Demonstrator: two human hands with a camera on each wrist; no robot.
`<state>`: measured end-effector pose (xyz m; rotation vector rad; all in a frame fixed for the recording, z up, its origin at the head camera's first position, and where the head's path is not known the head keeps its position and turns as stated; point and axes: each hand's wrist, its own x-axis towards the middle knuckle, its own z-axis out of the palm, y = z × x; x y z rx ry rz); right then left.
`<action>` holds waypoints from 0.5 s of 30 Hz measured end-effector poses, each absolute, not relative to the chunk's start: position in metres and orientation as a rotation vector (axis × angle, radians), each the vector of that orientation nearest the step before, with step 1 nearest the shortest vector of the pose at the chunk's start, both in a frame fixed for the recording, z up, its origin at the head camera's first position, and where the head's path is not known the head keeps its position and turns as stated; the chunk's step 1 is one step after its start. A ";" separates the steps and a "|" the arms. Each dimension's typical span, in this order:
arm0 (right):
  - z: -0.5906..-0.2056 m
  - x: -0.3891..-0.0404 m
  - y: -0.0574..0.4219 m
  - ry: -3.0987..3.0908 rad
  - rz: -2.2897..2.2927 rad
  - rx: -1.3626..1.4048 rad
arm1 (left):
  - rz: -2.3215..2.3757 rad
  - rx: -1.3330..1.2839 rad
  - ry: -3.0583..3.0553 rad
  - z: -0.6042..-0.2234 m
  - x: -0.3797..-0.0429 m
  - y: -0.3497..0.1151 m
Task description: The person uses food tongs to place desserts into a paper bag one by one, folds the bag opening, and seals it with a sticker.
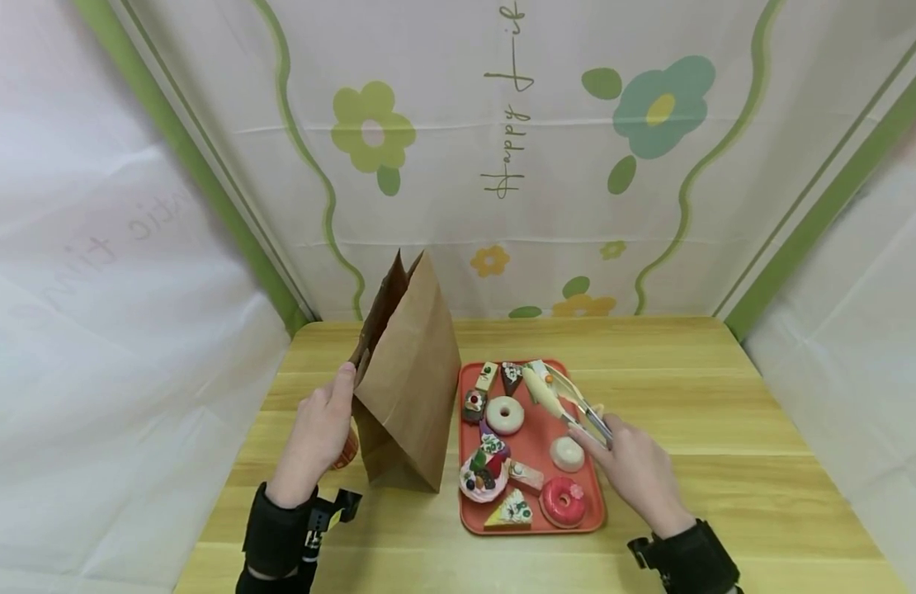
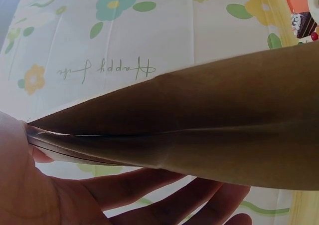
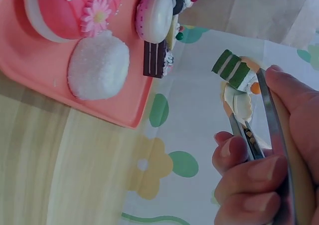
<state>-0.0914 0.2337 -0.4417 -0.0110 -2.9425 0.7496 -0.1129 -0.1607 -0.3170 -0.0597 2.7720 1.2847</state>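
Note:
My left hand [image 1: 318, 429] grips the top edge of a brown paper bag [image 1: 417, 371], which stands upright with its mouth partly spread, as the left wrist view [image 2: 199, 105] shows. In my right hand [image 1: 639, 466] is a pair of tongs [image 1: 545, 394] with cream-coloured tips. Between those tips is a green-and-white layered cake slice [image 3: 234, 71], raised above the tray's far end. The coral tray [image 1: 532, 530] holds toy pastries, among them a pink donut [image 1: 563, 502], a white donut [image 1: 505, 415], a white round bun [image 1: 567, 454] and a fruit-topped tart [image 1: 483, 475].
The tray lies right of the bag on a wooden table [image 1: 673, 371]. Part of a brown round item [image 1: 346, 450] shows between my left hand and the bag. A printed cloth [image 1: 443, 206] hangs behind the table, with white cloth [image 1: 131, 330] at the sides.

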 end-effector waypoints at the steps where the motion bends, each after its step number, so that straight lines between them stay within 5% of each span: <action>1: -0.441 -0.092 0.234 -2.941 0.748 -0.014 | 1.288 -0.062 2.768 -0.317 -0.113 -0.161; 15: -0.423 -0.099 0.233 -2.853 0.748 -0.006 | 1.302 -0.045 2.749 -0.319 -0.112 -0.161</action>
